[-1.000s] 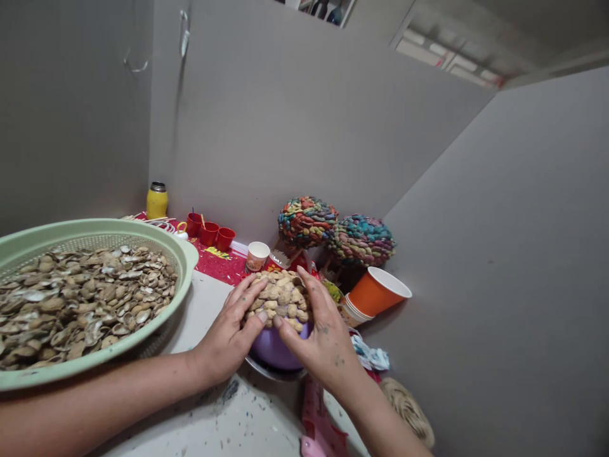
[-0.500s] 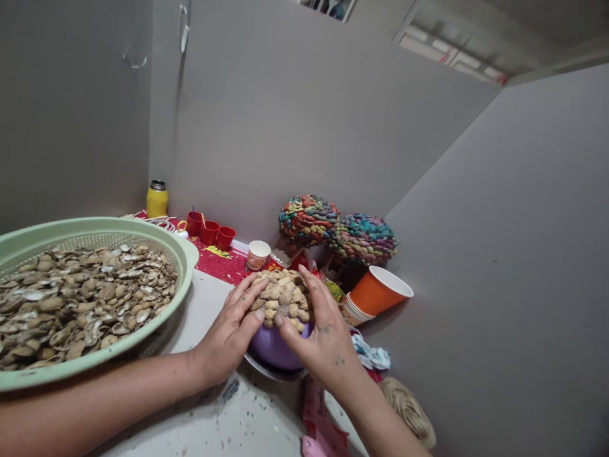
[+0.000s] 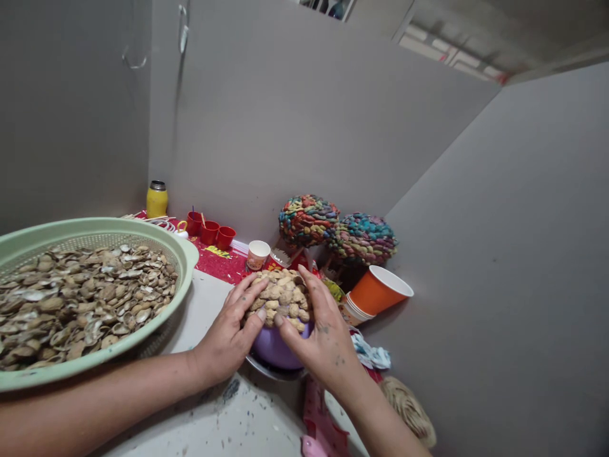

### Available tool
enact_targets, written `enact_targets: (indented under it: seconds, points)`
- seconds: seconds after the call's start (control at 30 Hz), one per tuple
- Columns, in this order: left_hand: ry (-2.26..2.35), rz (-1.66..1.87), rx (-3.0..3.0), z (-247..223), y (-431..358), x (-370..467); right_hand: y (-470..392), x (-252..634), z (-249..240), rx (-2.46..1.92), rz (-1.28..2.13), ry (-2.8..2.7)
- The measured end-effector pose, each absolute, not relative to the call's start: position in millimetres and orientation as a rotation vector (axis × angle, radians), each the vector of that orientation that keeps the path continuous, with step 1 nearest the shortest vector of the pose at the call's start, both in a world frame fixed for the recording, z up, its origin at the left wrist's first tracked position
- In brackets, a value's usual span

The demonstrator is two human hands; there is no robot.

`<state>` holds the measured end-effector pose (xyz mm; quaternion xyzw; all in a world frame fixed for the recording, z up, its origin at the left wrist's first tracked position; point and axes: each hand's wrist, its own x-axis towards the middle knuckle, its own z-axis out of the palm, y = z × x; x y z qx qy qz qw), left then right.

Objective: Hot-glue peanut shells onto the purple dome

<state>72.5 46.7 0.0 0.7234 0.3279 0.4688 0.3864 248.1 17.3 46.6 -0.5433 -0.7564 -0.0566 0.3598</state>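
Peanut shells (image 3: pixel 281 297) cover the top of a smooth purple balloon (image 3: pixel 276 348), which rests in a metal bowl (image 3: pixel 272 370). My left hand (image 3: pixel 231 330) cups its left side, fingers along the shells and thumb pressed near the front. On the opposite side my right hand (image 3: pixel 324 333) curves round the balloon, its thumb on the lower shells. The two thumbs point toward each other with a small space between. Far fingertips and the back of the balloon are partly hidden. At left, a green colander (image 3: pixel 190 254) holds many loose peanut shells (image 3: pixel 95 298).
Behind stand red cups (image 3: pixel 209 233), a paper cup (image 3: pixel 258 254) and a yellow bottle (image 3: pixel 157 199). Two colourful shell-covered balls (image 3: pixel 364 239) lean by the grey wall. Orange paper buckets (image 3: pixel 378 292) and a beige yarn bundle (image 3: pixel 408 409) lie right. A pink tool (image 3: pixel 316 444) sits in front.
Both hands stay round the shell-covered balloon; the balloon and left thumb have shifted very slightly to the right. Nothing else has visibly moved.
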Motion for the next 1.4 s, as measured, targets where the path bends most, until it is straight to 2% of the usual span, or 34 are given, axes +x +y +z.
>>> enact_targets:
  seconds: [0.33,0.57,0.73,0.83,1.1,1.4]
  points:
    - [0.858,1.145,1.816,4,43,70,18,247,46,-1.405,-0.131,-1.93]
    - [0.848,1.161,1.855,2,44,69,13,253,50,-1.352,0.072,-1.868]
    - [0.837,1.2,1.868,-1,44,66,-10,272,51,-1.379,0.01,-1.777]
    - [0.858,1.27,1.905,-9,46,66,-39,290,39,-1.45,-0.063,-1.733]
    - [0.804,1.373,2.163,-31,48,63,-115,323,-29,-1.829,0.064,-2.111]
    - [0.861,1.377,2.202,-36,52,59,-113,309,-36,-1.872,0.164,-2.1]
